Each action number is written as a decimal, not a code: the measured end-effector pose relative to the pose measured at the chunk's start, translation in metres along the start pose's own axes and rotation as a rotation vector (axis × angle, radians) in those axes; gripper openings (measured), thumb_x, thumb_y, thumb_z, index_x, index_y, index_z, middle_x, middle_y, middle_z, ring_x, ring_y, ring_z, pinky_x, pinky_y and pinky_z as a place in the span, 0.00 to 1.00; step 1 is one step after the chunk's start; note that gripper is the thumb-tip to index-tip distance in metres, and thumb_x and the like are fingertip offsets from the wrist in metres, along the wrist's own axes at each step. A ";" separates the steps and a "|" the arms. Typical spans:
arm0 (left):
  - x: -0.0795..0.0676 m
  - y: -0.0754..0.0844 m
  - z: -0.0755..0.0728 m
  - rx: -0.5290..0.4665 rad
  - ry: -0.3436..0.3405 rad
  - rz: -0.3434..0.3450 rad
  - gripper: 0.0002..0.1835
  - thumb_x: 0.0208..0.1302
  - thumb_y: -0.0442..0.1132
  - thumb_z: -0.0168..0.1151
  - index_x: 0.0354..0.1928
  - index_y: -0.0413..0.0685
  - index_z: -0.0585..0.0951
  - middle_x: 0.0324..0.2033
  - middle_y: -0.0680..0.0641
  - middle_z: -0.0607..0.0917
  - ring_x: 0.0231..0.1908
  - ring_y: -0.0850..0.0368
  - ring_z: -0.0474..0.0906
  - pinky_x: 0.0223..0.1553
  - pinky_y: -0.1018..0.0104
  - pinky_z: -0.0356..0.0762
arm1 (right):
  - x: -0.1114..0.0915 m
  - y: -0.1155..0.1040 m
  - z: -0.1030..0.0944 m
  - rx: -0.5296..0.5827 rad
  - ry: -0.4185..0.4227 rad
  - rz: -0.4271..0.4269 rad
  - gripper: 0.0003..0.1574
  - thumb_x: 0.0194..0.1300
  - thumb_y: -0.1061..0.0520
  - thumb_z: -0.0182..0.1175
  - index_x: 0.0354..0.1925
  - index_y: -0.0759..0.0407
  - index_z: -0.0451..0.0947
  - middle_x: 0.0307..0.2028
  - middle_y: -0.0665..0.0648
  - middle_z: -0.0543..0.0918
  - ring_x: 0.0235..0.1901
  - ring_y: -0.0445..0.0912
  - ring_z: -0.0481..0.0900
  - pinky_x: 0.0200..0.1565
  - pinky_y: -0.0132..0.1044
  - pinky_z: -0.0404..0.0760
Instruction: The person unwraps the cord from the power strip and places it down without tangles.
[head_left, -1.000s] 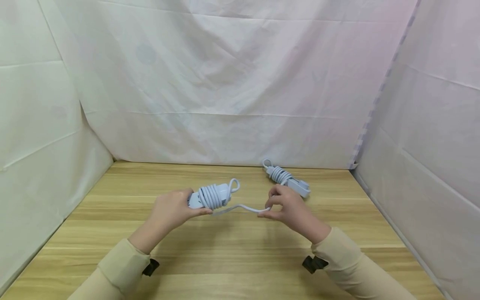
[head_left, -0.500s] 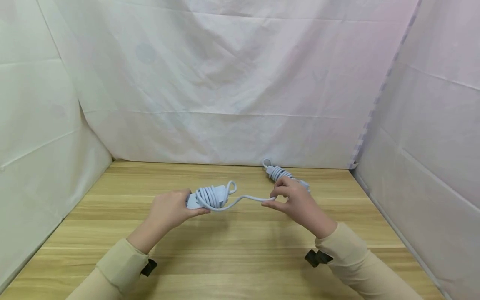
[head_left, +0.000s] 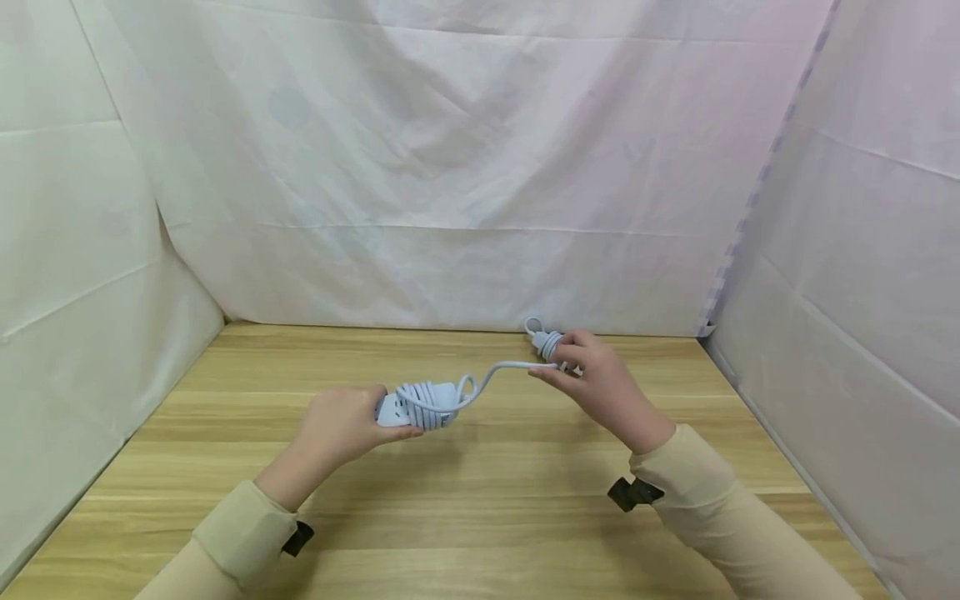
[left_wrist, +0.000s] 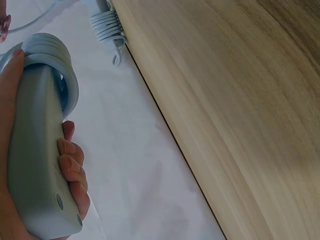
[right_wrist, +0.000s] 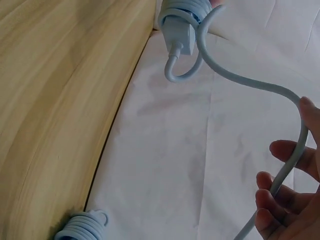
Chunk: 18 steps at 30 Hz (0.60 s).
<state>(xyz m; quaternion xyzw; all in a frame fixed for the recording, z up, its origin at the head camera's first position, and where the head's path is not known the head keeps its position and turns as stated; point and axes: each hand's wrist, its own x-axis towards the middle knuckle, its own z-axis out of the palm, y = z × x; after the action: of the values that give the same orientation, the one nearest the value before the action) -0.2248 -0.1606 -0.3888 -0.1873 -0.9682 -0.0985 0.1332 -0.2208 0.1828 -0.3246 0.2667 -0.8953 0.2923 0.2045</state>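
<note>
My left hand [head_left: 337, 425] grips one end of a pale blue power strip [head_left: 390, 411], held above the table. Several turns of its cord [head_left: 423, 406] are wound round the other end, where a small loop sticks out. In the left wrist view, fingers and thumb wrap the strip's smooth body [left_wrist: 37, 150]. My right hand [head_left: 603, 392] pinches the free length of cord [head_left: 510, 364], which rises from the windings towards it. The right wrist view has this cord [right_wrist: 255, 84] curving down past thumb and fingers. A second corded power strip [head_left: 546, 343] lies behind, partly hidden by my right hand.
The wood-grain table [head_left: 450, 525] reaches back to a white cloth wall [head_left: 450, 275]. Similar cloth hangs on the left [head_left: 75, 292] and right [head_left: 862, 292]. Dark straps [head_left: 633, 493] show under both sleeves.
My right hand has moved up and away from me, drawing the cord from below the strip to across its windings. The left hand stays nearly in place, tilting the strip slightly.
</note>
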 end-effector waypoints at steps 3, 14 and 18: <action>0.000 0.001 -0.002 0.009 -0.016 0.003 0.33 0.42 0.79 0.62 0.21 0.57 0.70 0.14 0.58 0.68 0.15 0.61 0.63 0.15 0.63 0.59 | 0.003 0.001 0.000 0.008 0.022 0.038 0.07 0.60 0.54 0.70 0.28 0.54 0.83 0.35 0.52 0.75 0.33 0.49 0.72 0.35 0.44 0.75; -0.002 0.007 -0.006 0.020 0.007 0.079 0.33 0.40 0.79 0.62 0.21 0.57 0.70 0.13 0.59 0.67 0.14 0.63 0.62 0.15 0.64 0.59 | 0.014 0.011 0.001 0.008 0.058 0.112 0.16 0.66 0.46 0.63 0.26 0.53 0.81 0.32 0.49 0.78 0.29 0.43 0.73 0.32 0.40 0.75; -0.004 0.010 -0.007 0.037 0.023 0.101 0.35 0.39 0.82 0.59 0.21 0.57 0.69 0.13 0.60 0.66 0.13 0.63 0.61 0.14 0.65 0.58 | 0.016 0.015 0.002 0.017 0.031 0.141 0.20 0.70 0.41 0.57 0.28 0.53 0.81 0.29 0.50 0.76 0.27 0.45 0.69 0.30 0.41 0.71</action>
<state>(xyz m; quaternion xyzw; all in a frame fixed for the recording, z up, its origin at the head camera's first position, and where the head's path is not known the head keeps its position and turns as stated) -0.2154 -0.1546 -0.3824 -0.2323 -0.9576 -0.0757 0.1526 -0.2423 0.1864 -0.3237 0.2001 -0.9061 0.3178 0.1948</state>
